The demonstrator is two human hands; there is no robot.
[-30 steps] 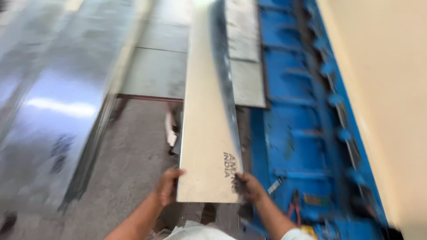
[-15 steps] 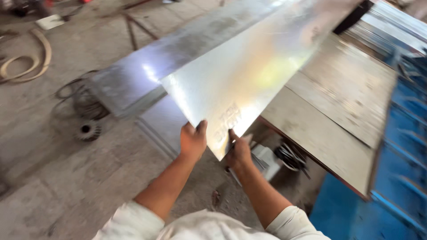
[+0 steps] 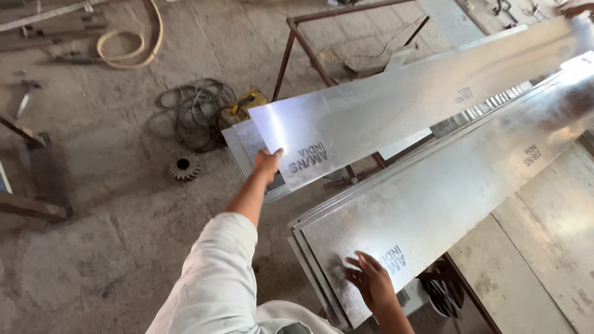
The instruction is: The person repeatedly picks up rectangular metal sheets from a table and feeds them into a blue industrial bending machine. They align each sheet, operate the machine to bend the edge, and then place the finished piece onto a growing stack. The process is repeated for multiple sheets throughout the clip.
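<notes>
**Two long metal sheets, one hand on each**

Head view looks down on a workshop floor where two long galvanised sheets run from near the person out toward the upper right corner of the picture.

The left hand (image 3: 267, 162) is closed on the near short edge of the upper sheet (image 3: 396, 111), thumb on top and fingers hidden below, close to that edge's left corner. Gripping at the very end is, I judge, what holds the long strip level and off the surfaces below. Its far end reaches the top right, where another person's hand (image 3: 578, 8) seems to touch it, so the weight is probably shared between two ends.

The right hand (image 3: 371, 281) lies flat and spread on the top sheet of a stack of sheets (image 3: 458, 192), near the stack's near corner. It grasps nothing; the fingers are open and pressed down, most likely to steady the stack. The stack rests on a metal frame table (image 3: 526, 272), its near end jutting past the table's edge.

Beneath the raised sheet's near end a smaller sheet (image 3: 242, 139) sits on a rusty frame stand (image 3: 291, 55). On the concrete floor (image 3: 93, 235) lie a coil of black cable (image 3: 198, 111), a gear wheel (image 3: 184, 167), a yellow tool (image 3: 246, 105) and a pale hose (image 3: 133, 52), all well apart from both hands.
</notes>
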